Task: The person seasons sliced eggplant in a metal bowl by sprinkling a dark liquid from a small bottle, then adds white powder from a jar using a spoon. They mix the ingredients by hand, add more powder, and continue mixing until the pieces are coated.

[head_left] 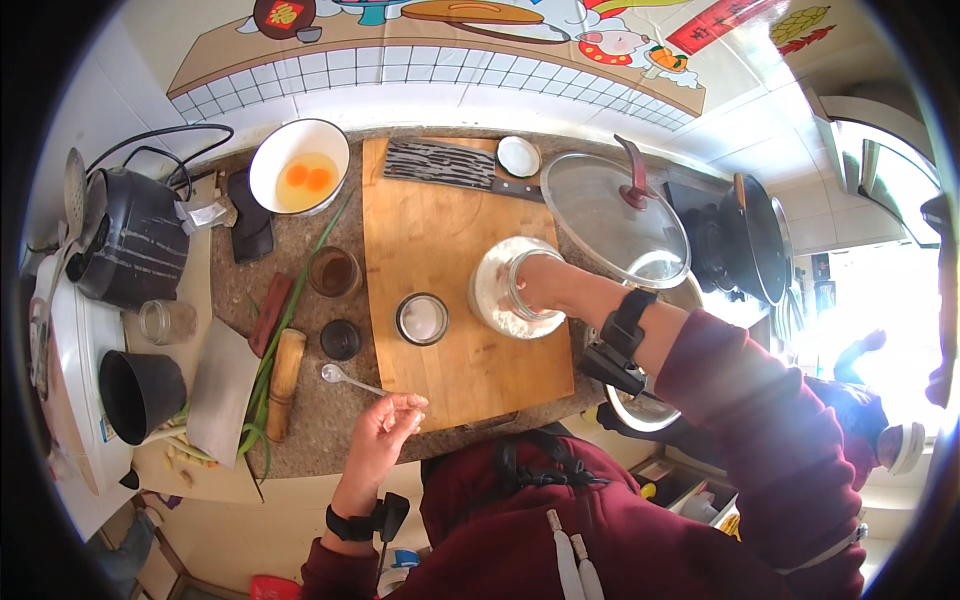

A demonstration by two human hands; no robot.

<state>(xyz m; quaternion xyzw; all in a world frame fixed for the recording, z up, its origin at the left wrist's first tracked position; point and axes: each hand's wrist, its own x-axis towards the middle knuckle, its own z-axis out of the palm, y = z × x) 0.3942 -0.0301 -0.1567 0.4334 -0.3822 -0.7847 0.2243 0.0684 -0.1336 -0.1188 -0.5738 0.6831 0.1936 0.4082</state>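
Observation:
My right hand (538, 283) reaches through the mouth of a large glass jar (491, 289) of white powder, which stands on the wooden cutting board (465, 375). Its fingers are hidden inside. My left hand (390, 427) hovers at the board's front edge, fingers curled and apart, near the handle of a small white spoon (335, 373). A small open jar of white grains (422, 319) stands on the board. Left of it are a jar of brown contents (334, 271) and a black lid (340, 340). A white bowl (262, 169) holds two cracked eggs (308, 178).
A cleaver (442, 165) and a white jar lid (518, 156) lie at the board's back. A glass pan lid (600, 217) leans at right. Another cleaver (221, 390), green onions (262, 367) and a black pot (142, 394) are at left. Another person (847, 412) is at far right.

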